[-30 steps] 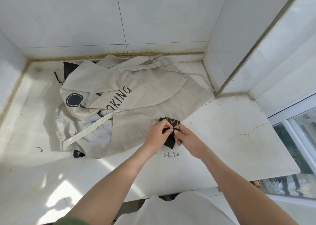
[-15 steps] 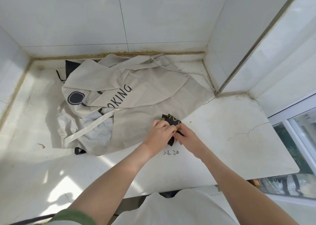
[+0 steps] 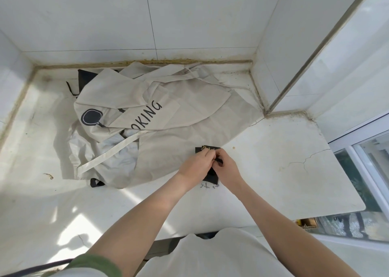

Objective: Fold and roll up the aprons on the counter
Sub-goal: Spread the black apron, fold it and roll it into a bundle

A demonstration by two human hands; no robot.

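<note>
Just right of the frame's centre, both hands met over a small black apron bundle (image 3: 210,176) lying on the white desk (image 3: 273,171). The left hand (image 3: 196,166) had its fingers curled over the bundle's left side, gripping it, and the right hand (image 3: 228,168) pinched the dark cloth from the right, its fingertips touching those of the left. A strip of the bundle with a gold print showed above the knuckles, and a black corner poked out below, between the wrists. Whether the bundle was rolled or only folded could not be told, since the hands covered most of it.

The bundle's upper edge lay against the lower right border of a large beige apron (image 3: 179,142), which was spread crumpled across the middle and upper left of the frame. That apron carried the letters "OKING" and a dark round pan print, and a long beige strap (image 3: 109,154) ran diagonally down its left part. Black fabric (image 3: 84,78) stuck out from under it at the upper left, and another black corner (image 3: 95,182) showed at its lower edge.

Small dark scribbles (image 3: 208,185) marked the desk just below the hands, and a crack (image 3: 305,158) ran through the surface further right. White tiled walls (image 3: 105,24) closed the top of the frame, with a window (image 3: 368,171) at the right edge.
</note>
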